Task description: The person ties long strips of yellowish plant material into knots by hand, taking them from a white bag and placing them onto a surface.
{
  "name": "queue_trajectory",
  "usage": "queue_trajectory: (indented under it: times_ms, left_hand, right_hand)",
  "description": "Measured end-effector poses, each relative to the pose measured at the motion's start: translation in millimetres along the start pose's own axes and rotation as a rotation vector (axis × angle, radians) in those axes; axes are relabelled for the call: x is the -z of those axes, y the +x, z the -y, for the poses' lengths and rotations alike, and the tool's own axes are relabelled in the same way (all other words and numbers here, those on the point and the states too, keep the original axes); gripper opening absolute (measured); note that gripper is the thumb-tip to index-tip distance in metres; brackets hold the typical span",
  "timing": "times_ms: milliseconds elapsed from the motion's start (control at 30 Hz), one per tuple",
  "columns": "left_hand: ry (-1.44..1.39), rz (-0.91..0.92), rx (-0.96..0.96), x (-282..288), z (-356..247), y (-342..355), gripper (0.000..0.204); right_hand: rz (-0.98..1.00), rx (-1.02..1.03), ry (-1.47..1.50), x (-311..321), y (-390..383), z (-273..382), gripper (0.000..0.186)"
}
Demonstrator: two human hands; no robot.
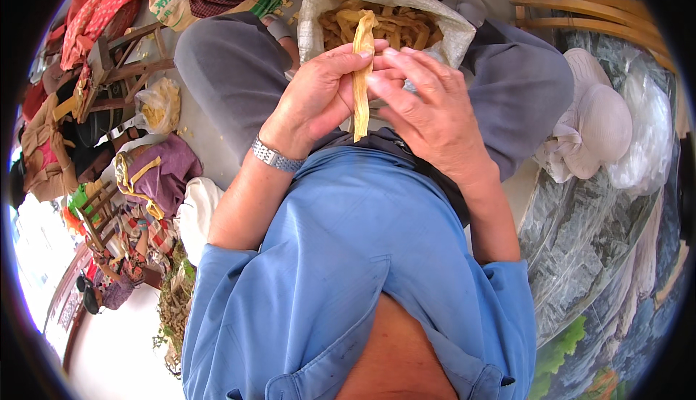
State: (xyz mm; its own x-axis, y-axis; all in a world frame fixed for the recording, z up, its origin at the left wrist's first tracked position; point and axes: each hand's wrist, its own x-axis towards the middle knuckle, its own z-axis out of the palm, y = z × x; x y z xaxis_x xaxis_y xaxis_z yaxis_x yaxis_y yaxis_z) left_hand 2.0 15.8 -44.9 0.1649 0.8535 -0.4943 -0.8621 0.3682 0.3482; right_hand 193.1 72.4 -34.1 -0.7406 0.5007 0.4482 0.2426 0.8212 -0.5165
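Strip [362,99] is pinched by left hand [328,85]; right hand [435,106] is half-curled, hold unclear. Judged light, tearable; mid-length grip advised.

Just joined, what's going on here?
A seated person in a blue short-sleeved shirt holds a long, flat yellow strip in the left hand, thumb on it. The right hand is close beside it, fingers loosely bent; whether they touch it is hard to tell. An open white woven sack between the knees contains more yellowish-brown strips.
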Motion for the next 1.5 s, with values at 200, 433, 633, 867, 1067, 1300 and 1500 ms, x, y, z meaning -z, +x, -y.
queue_trajectory:
  times_ms: [200, 433, 633, 867, 1067, 1300, 1500]
  left_hand:
    - [0.007, -0.06, -0.006, -12.3, 3.0, -5.3, 0.031]
    - [0.116, -0.098, 0.046, -10.9, 6.5, -12.4, 0.033]
    - [0.339, -0.044, 0.051, -23.0, 10.0, -21.6, 0.033]
    - [0.934, 0.041, 0.179, -30.2, 0.9, -30.3, 0.017]
    - [1.585, 0.047, -0.258, -25.1, -8.5, -39.0, 0.009]
    - [1.574, 0.003, -0.609, -19.2, 3.9, -39.0, 0.018]
    - [1.568, 0.099, -0.518, -7.2, -0.3, -33.7, 0.018]
  right_hand:
    - [-0.003, 0.126, -0.06, -6.2, 10.4, 7.8, 0.027]
    - [-0.018, 0.151, 0.215, -3.0, 14.2, 14.5, 0.023]
    - [-0.127, -0.016, 0.418, -3.1, 23.7, 16.4, 0.018]
    - [-0.219, -0.167, 0.252, -13.8, 24.3, 0.3, 0.012]
    - [0.154, -0.56, 0.352, -10.4, 10.5, 3.4, 0.029]
    - [0.384, -0.977, 1.126, -14.4, 2.9, -9.7, 0.032]
    - [0.515, -1.269, 1.388, -19.2, -2.1, -14.0, 0.035]
